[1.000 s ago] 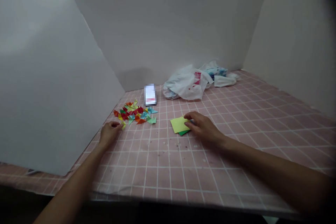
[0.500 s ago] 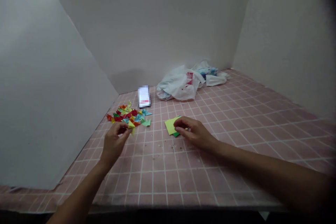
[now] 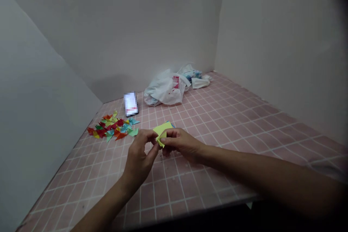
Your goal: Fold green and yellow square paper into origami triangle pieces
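My left hand [image 3: 140,156] and my right hand [image 3: 183,145] meet over the near part of the table. Between their fingertips is a small yellow folded paper [image 3: 161,142], pinched from both sides. Just behind it lies a stack of square paper sheets [image 3: 163,127], yellow on top, with a blue edge showing at its right. Fingers hide the front of the stack. To the left is a heap of small folded paper figures [image 3: 111,126] in red, orange, yellow, green and light blue.
A lit phone [image 3: 131,104] stands behind the paper figures, its screen blurred. Farther back are a crumpled white plastic bag [image 3: 164,88] and a blue-and-white packet [image 3: 193,75]. Pale panels [image 3: 152,25] wall in the pink tiled-pattern table [image 3: 231,116]. Small crumbs dot the surface near my hands.
My left hand has moved right, away from the heap, with the yellow folded paper. My right hand has left the stack's edge and now grips that paper too. The view has turned right.
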`<state>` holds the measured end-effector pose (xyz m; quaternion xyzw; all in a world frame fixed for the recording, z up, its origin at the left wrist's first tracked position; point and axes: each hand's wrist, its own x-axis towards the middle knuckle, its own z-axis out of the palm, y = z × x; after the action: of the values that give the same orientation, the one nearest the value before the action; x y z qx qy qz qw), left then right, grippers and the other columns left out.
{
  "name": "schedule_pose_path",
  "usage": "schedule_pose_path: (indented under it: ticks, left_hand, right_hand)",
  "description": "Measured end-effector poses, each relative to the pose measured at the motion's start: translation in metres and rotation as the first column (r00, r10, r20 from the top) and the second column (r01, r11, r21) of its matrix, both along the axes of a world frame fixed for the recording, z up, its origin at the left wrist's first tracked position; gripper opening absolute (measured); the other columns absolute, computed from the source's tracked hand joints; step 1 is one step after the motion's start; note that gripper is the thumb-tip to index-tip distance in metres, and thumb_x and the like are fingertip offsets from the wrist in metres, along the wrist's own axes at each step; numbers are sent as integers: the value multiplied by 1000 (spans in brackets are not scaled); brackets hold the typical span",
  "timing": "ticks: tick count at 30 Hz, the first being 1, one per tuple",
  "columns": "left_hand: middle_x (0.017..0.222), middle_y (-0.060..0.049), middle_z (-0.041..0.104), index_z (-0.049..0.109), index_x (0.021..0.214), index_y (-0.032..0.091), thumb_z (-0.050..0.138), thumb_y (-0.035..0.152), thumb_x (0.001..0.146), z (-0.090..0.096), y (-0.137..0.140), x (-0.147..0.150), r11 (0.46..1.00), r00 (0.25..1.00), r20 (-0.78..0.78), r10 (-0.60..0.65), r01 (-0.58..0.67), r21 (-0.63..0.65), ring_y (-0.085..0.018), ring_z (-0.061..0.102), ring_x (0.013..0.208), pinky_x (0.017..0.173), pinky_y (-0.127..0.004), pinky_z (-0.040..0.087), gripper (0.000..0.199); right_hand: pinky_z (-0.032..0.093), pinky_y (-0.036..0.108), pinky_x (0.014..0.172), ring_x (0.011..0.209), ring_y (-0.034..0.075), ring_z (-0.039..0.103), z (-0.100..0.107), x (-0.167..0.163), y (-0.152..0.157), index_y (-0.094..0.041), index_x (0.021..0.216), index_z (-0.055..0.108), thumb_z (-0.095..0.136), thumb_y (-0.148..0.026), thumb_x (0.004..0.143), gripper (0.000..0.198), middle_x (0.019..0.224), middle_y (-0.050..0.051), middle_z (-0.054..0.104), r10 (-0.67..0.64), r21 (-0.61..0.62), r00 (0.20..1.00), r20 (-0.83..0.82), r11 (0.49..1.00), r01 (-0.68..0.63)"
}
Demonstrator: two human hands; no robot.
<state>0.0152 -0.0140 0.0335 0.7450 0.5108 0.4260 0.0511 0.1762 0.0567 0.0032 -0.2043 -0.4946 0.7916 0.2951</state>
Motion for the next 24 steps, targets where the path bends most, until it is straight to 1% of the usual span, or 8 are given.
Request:
schedule_pose_path:
  ticks: [2,4,9,12,15,18,21,24]
  left_hand:
    - [86,-1,61,57,97,22,63,12,88,-4,0,1,998,995,78,57,-54,-41,-16,62,78,72,-30,51,15]
    - [86,-2,62,58,94,23,64,15,89,-8,-1,3,993,989,115,89,-79,-87,-17,63,79,73,-31,51,11]
    - [82,-2,65,62,89,23,65,22,89,-14,-2,4,986,982,159,104,-80,-149,-18,64,76,72,-31,52,4]
    - [81,-1,65,62,89,23,66,21,87,-15,-3,5,984,972,204,117,-86,-155,-17,64,75,70,-30,52,5]
    - [81,-1,66,64,88,23,64,20,87,-13,-3,7,983,971,198,130,-101,-153,-17,64,74,70,-30,51,3]
    - [81,-1,66,65,88,23,63,20,87,-12,-4,8,983,974,180,136,-110,-144,-18,64,75,70,-30,50,4]
    - [83,-2,65,67,92,24,61,18,88,-12,-5,10,985,976,180,123,-98,-145,-18,63,77,71,-30,50,8]
    - [85,-3,65,68,92,24,60,19,89,-11,-6,11,984,979,170,112,-86,-153,-19,62,78,70,-31,49,9]
  right_hand:
    - [45,25,60,57,10,57,-2,-1,0,-13,79,65,77,-38,71,29,68,0,62,-26,-30,1000,-17,999,25]
    - [44,24,57,55,9,54,-2,-2,0,-14,77,64,77,-36,72,27,65,-2,60,-51,-45,998,-24,998,50]
    - [41,23,51,47,7,42,-1,-2,0,-18,70,56,77,-37,72,29,55,-7,50,-85,-56,996,-36,995,83]
    - [40,23,49,46,8,43,-1,-3,0,-19,71,54,73,-35,75,26,53,-7,49,-82,-42,996,-33,996,81]
    - [40,22,49,47,8,45,-3,-3,0,-18,72,54,72,-35,76,25,54,-7,50,-91,-8,995,-27,996,91]
    - [42,23,50,48,7,45,-5,-3,0,-18,74,54,72,-39,76,28,59,-6,50,-135,45,991,-23,990,136]
    - [42,23,50,50,7,46,-6,-3,1,-18,76,54,69,-41,79,28,64,-5,51,-169,129,986,4,977,167]
    - [41,23,50,53,7,46,-7,-2,3,-18,77,53,65,-39,82,25,69,-4,50,-209,217,977,33,956,197]
